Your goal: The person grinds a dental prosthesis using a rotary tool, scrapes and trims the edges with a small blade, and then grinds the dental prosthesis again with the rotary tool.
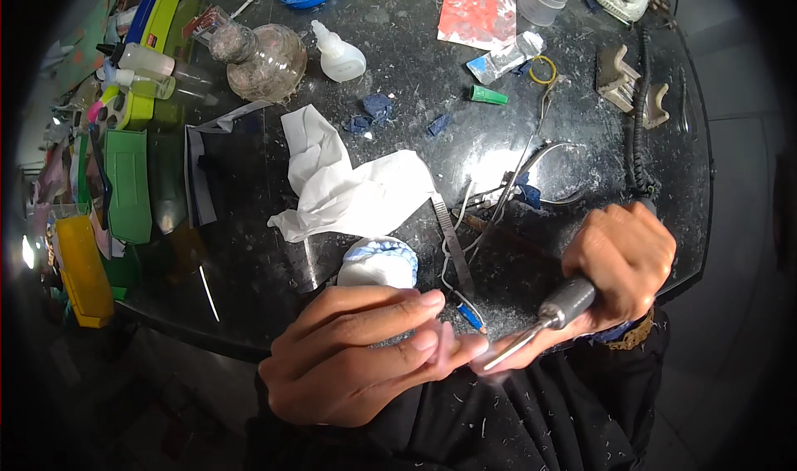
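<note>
My right hand (623,251) is closed around a grey rotary handpiece (569,301), whose thin metal tip points down and left. Its black coiled cord (638,122) runs away toward the far edge of the table. My left hand (344,355) pinches a small pinkish, translucent piece (446,345) between its fingertips, close to the handpiece's tip. The fingers hide part of the piece, and its exact kind cannot be made out. Just beyond my left hand is a rounded white object (378,265) with a blue-and-white patterned top. Pale dust and shavings lie around both hands and on my dark clothing.
Beyond my hands lie crumpled white tissue (357,184), a metal ruler (451,242) and tangled wires. Farther off are a glass flask (266,62), a white dropper bottle (339,53), a green cap (488,95) and plaster pieces (618,76). Coloured boxes (126,184) line the left.
</note>
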`<state>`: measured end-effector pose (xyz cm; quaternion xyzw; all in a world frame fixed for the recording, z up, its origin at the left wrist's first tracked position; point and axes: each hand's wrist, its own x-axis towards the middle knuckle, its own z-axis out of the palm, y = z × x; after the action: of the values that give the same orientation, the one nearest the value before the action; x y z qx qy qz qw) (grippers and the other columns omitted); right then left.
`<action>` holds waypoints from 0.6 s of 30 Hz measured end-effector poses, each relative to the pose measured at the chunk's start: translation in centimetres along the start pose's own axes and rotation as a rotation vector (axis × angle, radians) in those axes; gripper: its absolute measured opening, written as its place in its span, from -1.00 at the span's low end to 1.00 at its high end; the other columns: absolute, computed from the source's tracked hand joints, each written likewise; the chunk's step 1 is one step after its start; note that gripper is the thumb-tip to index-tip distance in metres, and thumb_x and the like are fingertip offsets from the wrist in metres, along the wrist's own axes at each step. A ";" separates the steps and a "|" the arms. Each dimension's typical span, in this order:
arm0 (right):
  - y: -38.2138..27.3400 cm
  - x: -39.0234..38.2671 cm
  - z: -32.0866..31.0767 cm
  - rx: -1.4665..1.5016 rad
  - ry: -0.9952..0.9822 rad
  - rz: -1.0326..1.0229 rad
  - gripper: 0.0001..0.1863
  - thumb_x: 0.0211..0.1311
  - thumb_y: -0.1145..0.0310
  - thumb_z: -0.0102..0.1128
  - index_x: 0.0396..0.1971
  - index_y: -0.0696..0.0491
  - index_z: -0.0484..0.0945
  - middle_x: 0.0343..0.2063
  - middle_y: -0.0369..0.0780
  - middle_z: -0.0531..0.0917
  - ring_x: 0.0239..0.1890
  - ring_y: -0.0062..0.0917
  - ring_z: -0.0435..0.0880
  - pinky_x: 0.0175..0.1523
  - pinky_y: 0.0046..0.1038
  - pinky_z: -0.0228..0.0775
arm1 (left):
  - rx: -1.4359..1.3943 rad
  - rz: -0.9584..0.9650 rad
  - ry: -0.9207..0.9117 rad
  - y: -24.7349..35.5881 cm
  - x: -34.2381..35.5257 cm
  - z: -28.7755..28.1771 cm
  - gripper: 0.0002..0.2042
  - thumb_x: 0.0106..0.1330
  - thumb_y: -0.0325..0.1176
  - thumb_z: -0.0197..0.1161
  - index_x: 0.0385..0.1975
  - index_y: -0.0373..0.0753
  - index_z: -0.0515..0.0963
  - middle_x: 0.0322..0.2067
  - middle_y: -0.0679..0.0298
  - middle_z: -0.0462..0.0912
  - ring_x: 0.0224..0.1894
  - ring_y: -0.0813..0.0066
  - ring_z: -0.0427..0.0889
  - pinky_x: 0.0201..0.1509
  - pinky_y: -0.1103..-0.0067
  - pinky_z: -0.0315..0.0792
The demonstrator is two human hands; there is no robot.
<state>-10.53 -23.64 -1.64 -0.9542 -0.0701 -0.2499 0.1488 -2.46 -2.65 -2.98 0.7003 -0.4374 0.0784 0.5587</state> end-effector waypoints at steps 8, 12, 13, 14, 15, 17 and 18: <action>-1.1 0.1 0.9 0.188 0.039 0.087 -0.09 -0.85 -0.58 0.37 -0.89 -0.04 0.11 -0.91 -0.43 0.16 -0.90 -0.66 0.17 -0.73 -0.58 -0.19 | -0.064 0.055 0.015 0.3 0.0 0.4 -0.81 -0.08 -0.57 0.48 -0.50 -0.41 0.59 -0.48 0.09 0.68 -0.46 0.43 0.70 -0.41 0.71 0.63; -1.1 0.1 1.2 0.213 0.040 0.110 -0.10 -0.84 -0.57 0.37 -0.89 -0.04 0.13 -0.91 -0.42 0.16 -0.90 -0.66 0.17 -0.73 -0.59 -0.17 | -0.055 0.112 -0.006 -0.3 -0.2 0.6 -0.88 -0.02 -0.61 0.40 -0.49 -0.45 0.59 -0.47 0.03 0.68 -0.43 0.35 0.71 -0.38 0.64 0.65; -1.1 0.3 1.1 0.212 0.021 0.109 -0.10 -0.83 -0.58 0.36 -0.89 -0.03 0.14 -0.91 -0.42 0.16 -0.90 -0.66 0.17 -0.73 -0.59 -0.17 | -0.049 0.181 -0.013 -0.7 -0.3 0.5 -0.89 -0.01 -0.62 0.38 -0.49 -0.46 0.59 -0.46 0.01 0.68 -0.41 0.31 0.72 -0.36 0.62 0.66; -1.1 0.4 1.0 0.212 0.001 0.107 -0.10 -0.82 -0.58 0.36 -0.90 -0.03 0.15 -0.90 -0.42 0.16 -0.89 -0.66 0.17 -0.73 -0.58 -0.16 | -0.042 0.249 -0.020 -0.9 -0.3 0.5 -0.90 0.00 -0.63 0.36 -0.48 -0.47 0.59 -0.45 -0.01 0.67 -0.40 0.27 0.72 -0.35 0.59 0.67; -1.2 0.3 0.9 0.206 0.003 0.110 -0.10 -0.82 -0.58 0.36 -0.90 -0.03 0.15 -0.90 -0.42 0.16 -0.89 -0.66 0.17 -0.73 -0.58 -0.16 | -0.048 0.253 -0.021 -0.7 -0.2 0.5 -0.90 0.00 -0.63 0.36 -0.48 -0.47 0.59 -0.45 -0.01 0.67 -0.40 0.27 0.72 -0.35 0.59 0.67; -1.3 0.1 0.7 0.167 -0.016 0.110 -0.11 -0.80 -0.58 0.34 -0.90 -0.02 0.16 -0.91 -0.42 0.15 -0.89 -0.66 0.16 -0.73 -0.57 -0.19 | -0.072 0.156 -0.056 -0.1 -0.1 0.3 -0.90 0.01 -0.61 0.35 -0.48 -0.48 0.59 -0.45 -0.02 0.67 -0.37 0.22 0.72 -0.32 0.55 0.67; -1.3 0.2 0.7 0.168 -0.014 0.109 -0.11 -0.80 -0.58 0.34 -0.90 -0.02 0.16 -0.91 -0.42 0.15 -0.89 -0.66 0.16 -0.73 -0.57 -0.19 | -0.069 0.157 -0.056 0.1 -0.1 0.2 -0.90 0.01 -0.61 0.35 -0.48 -0.48 0.59 -0.45 -0.02 0.67 -0.37 0.22 0.72 -0.32 0.55 0.67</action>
<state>-10.36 -22.15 -1.78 -0.9424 -0.0400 -0.2281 0.2414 -2.69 -2.81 -3.00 0.6461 -0.5090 0.0872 0.5621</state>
